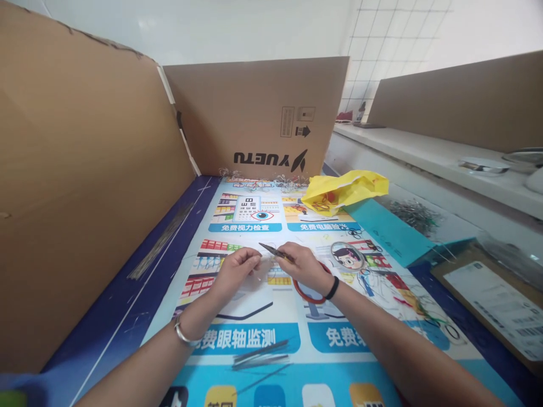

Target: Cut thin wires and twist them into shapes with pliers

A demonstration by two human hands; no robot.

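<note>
My left hand (241,270), a silver bangle at its wrist, is closed in a pinch over the middle of the printed sheet. Something thin and pale shows at its fingertips, too faint to name. My right hand (306,265) is wrapped round dark needle-nose pliers (274,250), whose pointed jaws aim left, just above the left fingertips. The jaws look nearly together. Below the right palm, near the black wristband, a red-orange loop (311,297) shows; whether it belongs to the tool I cannot tell.
Thin grey wires lie at the left (159,243) and front (261,357). A yellow bag (345,189) and a tangled wire heap (411,217) are at the back right. A blue-green box flap (382,232) lies beside the sheet. Cardboard walls (254,113) stand behind and left.
</note>
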